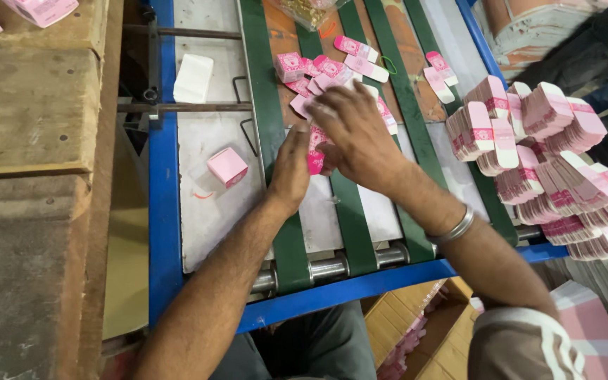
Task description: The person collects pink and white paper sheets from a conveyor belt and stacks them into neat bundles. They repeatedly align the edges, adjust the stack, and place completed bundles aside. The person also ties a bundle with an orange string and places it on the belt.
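Both of my hands are over a conveyor with green belts (274, 141) in a blue frame (360, 286). My left hand (291, 165) stands edge-on against a small stack of flat pink cartons (315, 159). My right hand (355, 134) lies palm down on the same stack, fingers spread, pressing it toward the left hand. A loose line of flat pink-and-white cartons (332, 69) trails up the belts beyond my fingers. A metal bangle (452, 229) sits on my right wrist.
Banded bundles of flat pink cartons (543, 151) are heaped at the right of the conveyor. One folded pink box (227, 166) and a white card (193, 77) lie on the metal plate at left. A wooden block (29, 91) stands further left. Cardboard boxes (416, 331) sit below.
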